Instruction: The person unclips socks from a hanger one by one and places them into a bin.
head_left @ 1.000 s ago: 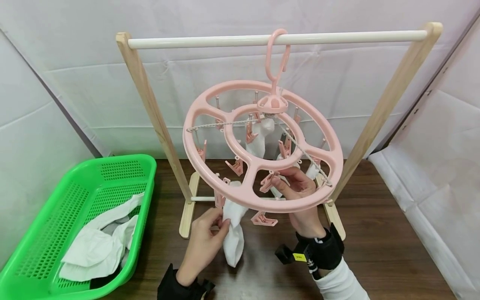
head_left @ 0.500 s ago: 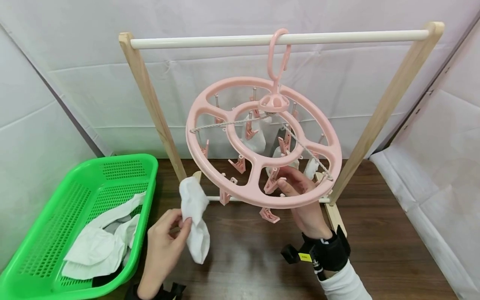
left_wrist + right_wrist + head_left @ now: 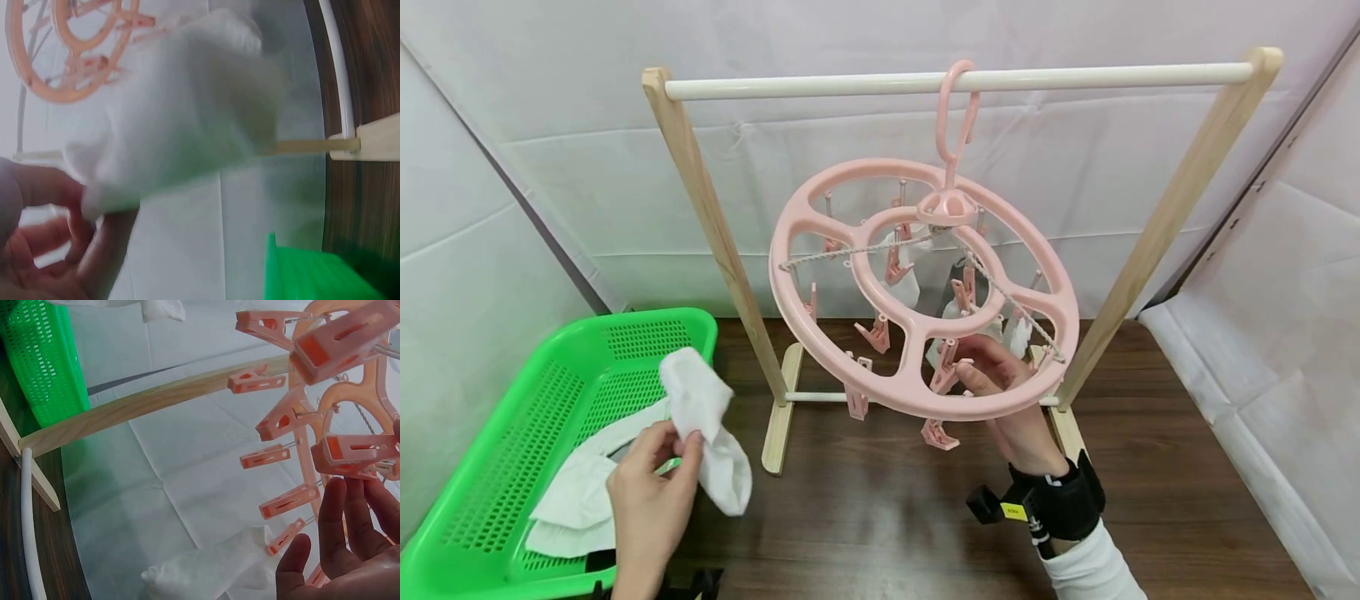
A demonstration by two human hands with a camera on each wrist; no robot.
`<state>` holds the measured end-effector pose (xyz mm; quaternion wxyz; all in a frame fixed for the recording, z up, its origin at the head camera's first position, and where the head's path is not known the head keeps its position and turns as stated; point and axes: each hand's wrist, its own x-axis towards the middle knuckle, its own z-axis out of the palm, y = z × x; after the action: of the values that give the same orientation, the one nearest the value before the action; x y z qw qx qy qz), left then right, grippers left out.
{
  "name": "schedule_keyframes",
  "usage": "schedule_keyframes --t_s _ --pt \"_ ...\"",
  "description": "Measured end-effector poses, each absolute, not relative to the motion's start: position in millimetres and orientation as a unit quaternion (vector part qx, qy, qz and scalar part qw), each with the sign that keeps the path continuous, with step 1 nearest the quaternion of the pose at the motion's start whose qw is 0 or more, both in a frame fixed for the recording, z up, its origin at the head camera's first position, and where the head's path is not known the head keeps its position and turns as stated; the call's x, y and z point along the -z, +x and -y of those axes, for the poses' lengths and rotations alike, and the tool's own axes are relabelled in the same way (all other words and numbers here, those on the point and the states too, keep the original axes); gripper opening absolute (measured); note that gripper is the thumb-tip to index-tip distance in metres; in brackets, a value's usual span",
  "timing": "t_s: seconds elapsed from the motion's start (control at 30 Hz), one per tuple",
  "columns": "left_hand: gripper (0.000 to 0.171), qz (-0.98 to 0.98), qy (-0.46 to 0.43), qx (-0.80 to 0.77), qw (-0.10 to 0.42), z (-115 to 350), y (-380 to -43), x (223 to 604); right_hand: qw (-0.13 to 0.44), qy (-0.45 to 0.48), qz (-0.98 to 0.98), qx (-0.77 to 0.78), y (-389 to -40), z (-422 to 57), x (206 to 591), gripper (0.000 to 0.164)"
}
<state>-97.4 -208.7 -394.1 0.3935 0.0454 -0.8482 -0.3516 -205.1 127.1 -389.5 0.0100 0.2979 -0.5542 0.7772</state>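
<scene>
Left hand [image 3: 651, 487]: thumb and fingertips pinch a white sock [image 3: 703, 408]. The sock is at the person's left of the pink round clip hanger [image 3: 966, 407], well apart from it and lower than its ring. One second ago the same hand held the sock directly under the hanger's near left rim, beside a clip; half a second ago it was just outside that rim. It has now travelled further left, and in the head view the hand overlaps the green plastic basket [image 3: 557, 383], which lies left of the hanger. In the left wrist view the sock is blurred.

Right hand [image 3: 1003, 375]: located within the hanger's near right section, its position little changed. Thumb and fingers grip a pink clothespin [image 3: 945, 367] that hangs from the hanger. Compared with one second ago, this clothespin lies less flat and points more steeply downward.

The hanger is hooked over a white bar [image 3: 820, 85] above it. A hanging white sock [image 3: 906, 283] is beneath its far side, with grey fabric [image 3: 955, 279] to the right of that sock. White fabric [image 3: 576, 496] in the basket, left of the hanger, is now partly covered by the left hand.
</scene>
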Motion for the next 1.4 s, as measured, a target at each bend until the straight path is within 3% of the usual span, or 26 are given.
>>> schedule_keyframes --t_s 0.23,0.47,0.67,0.87,1.03,1.2,1.4 --pt "0.004 0.841 0.104 0.335 0.412 237 -97 391 -0.001 0.309 0.549 -0.777 -208 -124 390 0.033" --pt "0.009 0.847 0.105 0.321 0.41 260 -92 376 0.007 0.337 0.547 -0.766 -209 -121 387 0.029" --pt "0.011 0.872 0.09 0.279 0.392 275 -92 356 0.0 0.32 0.544 -0.776 -207 -121 386 0.038" --pt "0.017 0.904 0.111 0.229 0.344 294 -95 352 -0.008 0.313 0.543 -0.779 -206 -121 387 0.034" --pt "0.026 0.928 0.135 0.194 0.288 342 -110 399 -0.013 0.323 0.54 -0.777 -208 -122 388 0.035" --pt "0.035 0.935 0.11 0.168 0.292 405 -130 473 -0.004 0.313 0.548 -0.776 -209 -125 390 0.032" --pt "0.032 0.94 0.085 0.175 0.279 383 -131 469 -0.002 0.28 0.581 -0.764 -210 -128 392 0.034"
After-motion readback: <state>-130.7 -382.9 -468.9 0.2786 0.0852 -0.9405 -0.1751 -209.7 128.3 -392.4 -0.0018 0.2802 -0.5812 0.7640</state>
